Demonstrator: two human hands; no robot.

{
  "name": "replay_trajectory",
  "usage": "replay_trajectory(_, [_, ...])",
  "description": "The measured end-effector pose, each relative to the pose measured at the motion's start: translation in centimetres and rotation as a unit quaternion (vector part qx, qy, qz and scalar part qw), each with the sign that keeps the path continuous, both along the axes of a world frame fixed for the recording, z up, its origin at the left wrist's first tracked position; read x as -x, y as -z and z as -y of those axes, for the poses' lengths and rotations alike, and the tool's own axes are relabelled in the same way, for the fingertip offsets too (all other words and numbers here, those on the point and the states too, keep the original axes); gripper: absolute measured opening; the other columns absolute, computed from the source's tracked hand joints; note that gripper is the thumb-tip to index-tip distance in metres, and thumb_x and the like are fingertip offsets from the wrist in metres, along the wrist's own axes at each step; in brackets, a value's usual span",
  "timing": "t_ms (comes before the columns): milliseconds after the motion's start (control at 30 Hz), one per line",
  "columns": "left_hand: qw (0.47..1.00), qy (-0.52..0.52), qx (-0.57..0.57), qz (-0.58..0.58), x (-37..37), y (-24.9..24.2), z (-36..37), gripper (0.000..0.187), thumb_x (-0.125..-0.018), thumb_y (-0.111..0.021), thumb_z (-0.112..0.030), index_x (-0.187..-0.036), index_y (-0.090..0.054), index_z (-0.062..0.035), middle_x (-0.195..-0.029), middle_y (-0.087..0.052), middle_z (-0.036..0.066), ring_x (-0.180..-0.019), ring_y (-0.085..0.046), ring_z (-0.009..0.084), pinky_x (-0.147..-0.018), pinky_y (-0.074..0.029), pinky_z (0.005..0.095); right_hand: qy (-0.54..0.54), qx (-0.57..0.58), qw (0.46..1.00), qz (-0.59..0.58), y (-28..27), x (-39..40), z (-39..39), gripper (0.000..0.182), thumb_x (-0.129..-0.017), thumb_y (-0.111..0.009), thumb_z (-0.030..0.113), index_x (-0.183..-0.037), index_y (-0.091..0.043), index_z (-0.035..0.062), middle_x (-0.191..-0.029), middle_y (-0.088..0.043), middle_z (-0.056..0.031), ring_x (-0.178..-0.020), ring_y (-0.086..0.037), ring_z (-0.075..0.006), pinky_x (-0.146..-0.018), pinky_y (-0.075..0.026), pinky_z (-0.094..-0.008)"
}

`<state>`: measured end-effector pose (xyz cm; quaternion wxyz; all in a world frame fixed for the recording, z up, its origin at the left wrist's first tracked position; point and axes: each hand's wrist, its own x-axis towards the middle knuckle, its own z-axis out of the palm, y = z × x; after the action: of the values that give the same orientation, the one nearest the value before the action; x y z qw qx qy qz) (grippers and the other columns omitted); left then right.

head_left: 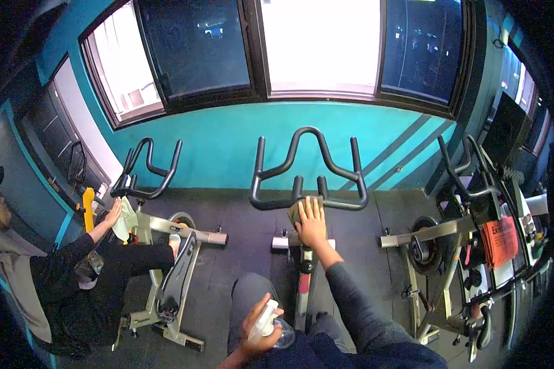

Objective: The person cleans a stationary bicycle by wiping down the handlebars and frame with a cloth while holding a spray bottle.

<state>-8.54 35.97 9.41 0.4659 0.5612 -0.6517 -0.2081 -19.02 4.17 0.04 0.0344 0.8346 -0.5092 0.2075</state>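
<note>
My left hand (256,329) is wrapped round a clear spray bottle (282,335) with a white trigger head, held low in front of my lap. On the stem of the middle exercise bike's black handlebar (266,202), my right hand (312,225) lies flat with its fingers stretched out. Under that palm is a brownish-green cloth (293,213), partly hidden by the hand. The bike's pale frame (280,243) runs down between my legs.
At the left, another person (74,264) presses a pale green cloth (126,220) near a second bike's handlebar (160,190). A third bike (400,238) stands to the right, beside a rack with an orange sign (500,242). Windows (320,49) and a teal wall (218,147) are ahead.
</note>
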Motion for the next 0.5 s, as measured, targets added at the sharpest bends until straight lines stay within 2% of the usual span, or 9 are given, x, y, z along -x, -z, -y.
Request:
replay_trajectory(33, [1.000, 0.001, 0.008, 0.000, 0.0, 0.1, 0.1, 0.068, -0.066, -0.063, -0.004, -0.129, -0.038, 0.0019, -0.098, -0.063, 0.007, -0.093, -0.060, 0.0233, -0.085, -0.046, 0.0332, 0.006, 0.008, 1.000, 0.001, 0.3, 0.1, -0.6, 0.067, -0.082, -0.054, 0.030, -0.140, -0.027, 0.0132, -0.149, -0.015, -0.0114, -0.136, -0.015, -0.0315, -0.108, -0.017, -0.0462])
replay_trajectory(100, [0.995, -0.008, -0.027, -0.098, 0.2, 0.5, 0.1, 0.068, -0.066, -0.062, -0.003, -0.129, -0.038, 0.0016, -0.096, -0.064, 0.007, -0.093, -0.060, 0.0238, -0.085, -0.046, 0.0333, 0.021, 0.034, 0.999, 0.016, 1.2, 0.2, -2.2, 0.064, -0.080, -0.056, 0.027, -0.137, -0.033, 0.0101, -0.147, -0.021, -0.0130, -0.135, -0.020, -0.0316, -0.106, -0.022, -0.0465])
replay_trajectory(133, [0.997, -0.013, -0.033, -0.071, 0.2, 0.1, 0.1, 0.068, -0.066, -0.062, -0.002, -0.130, -0.038, 0.0012, -0.095, -0.064, 0.009, -0.092, -0.060, 0.0241, -0.084, -0.046, 0.0335, 0.020, 0.048, 0.998, 0.045, 1.6, 0.3, -3.1, 0.059, -0.079, -0.055, 0.020, -0.134, -0.038, 0.0081, -0.144, -0.027, -0.0126, -0.133, -0.025, -0.0309, -0.105, -0.025, -0.0463])
replay_trajectory(233, [0.999, -0.011, 0.013, -0.039, 0.3, -0.7, 0.1, 0.068, -0.066, -0.061, 0.000, -0.130, -0.038, 0.0015, -0.095, -0.064, 0.010, -0.091, -0.060, 0.0247, -0.083, -0.046, 0.0331, -0.003, 0.038, 0.997, 0.066, 2.7, 1.3, -5.8, 0.055, -0.078, -0.053, 0.009, -0.132, -0.040, 0.0065, -0.143, -0.030, -0.0114, -0.132, -0.027, -0.0300, -0.104, -0.028, -0.0447])
replay_trajectory(300, [0.998, -0.015, 0.005, -0.059, 0.1, -0.5, -0.3, 0.068, -0.066, -0.061, 0.000, -0.130, -0.038, 0.0012, -0.095, -0.064, 0.010, -0.091, -0.060, 0.0249, -0.083, -0.046, 0.0328, -0.044, 0.001, 0.997, 0.056, 1.7, 3.1, -8.4, 0.056, -0.073, -0.049, -0.004, -0.128, -0.044, 0.0049, -0.142, -0.033, -0.0119, -0.129, -0.032, -0.0307, -0.100, -0.035, -0.0371])
replay_trajectory(367, [0.997, -0.016, 0.003, -0.080, -0.1, 0.4, -0.6, 0.068, -0.066, -0.060, 0.000, -0.130, -0.038, 0.0010, -0.095, -0.064, 0.010, -0.091, -0.060, 0.0251, -0.083, -0.046, 0.0325, -0.071, -0.072, 0.983, 0.153, 0.4, 5.3, -11.3, 0.048, -0.076, -0.048, -0.003, -0.124, -0.049, 0.0043, -0.133, -0.044, -0.0146, -0.121, -0.042, -0.0352, -0.097, -0.038, -0.0370])
replay_trajectory(433, [0.992, -0.024, 0.010, -0.123, -0.8, 1.2, -0.8, 0.068, -0.066, -0.060, 0.001, -0.131, -0.038, -0.0002, -0.096, -0.064, 0.010, -0.091, -0.060, 0.0242, -0.083, -0.046, 0.0316, -0.045, -0.214, 0.923, 0.316, 0.8, 7.8, -12.9, 0.036, -0.084, -0.048, 0.002, -0.119, -0.053, 0.0037, -0.120, -0.055, -0.0168, -0.110, -0.053, -0.0332, -0.093, -0.042, -0.0368])
replay_trajectory(467, [0.997, -0.021, 0.000, -0.080, -1.3, 1.0, -1.0, 0.072, -0.066, -0.062, 0.003, -0.132, -0.032, 0.0052, -0.097, -0.062, 0.011, -0.091, -0.061, 0.0190, -0.080, -0.048, 0.0293, -0.002, -0.248, 0.891, 0.381, 1.5, 9.1, -12.8, 0.031, -0.087, -0.048, 0.008, -0.117, -0.054, 0.0017, -0.114, -0.058, -0.0168, -0.106, -0.055, -0.0298, -0.092, -0.041, -0.0352])
replay_trajectory(500, [0.996, -0.023, -0.003, -0.086, -1.8, 1.4, -1.0, 0.072, -0.066, -0.062, 0.003, -0.132, -0.032, 0.0052, -0.097, -0.062, 0.011, -0.091, -0.061, 0.0190, -0.080, -0.048, 0.0293, 0.044, -0.283, 0.850, 0.441, 2.0, 10.3, -12.8, 0.029, -0.090, -0.049, 0.013, -0.115, -0.055, -0.0002, -0.108, -0.061, -0.0168, -0.102, -0.057, -0.0264, -0.091, -0.041, -0.0336])
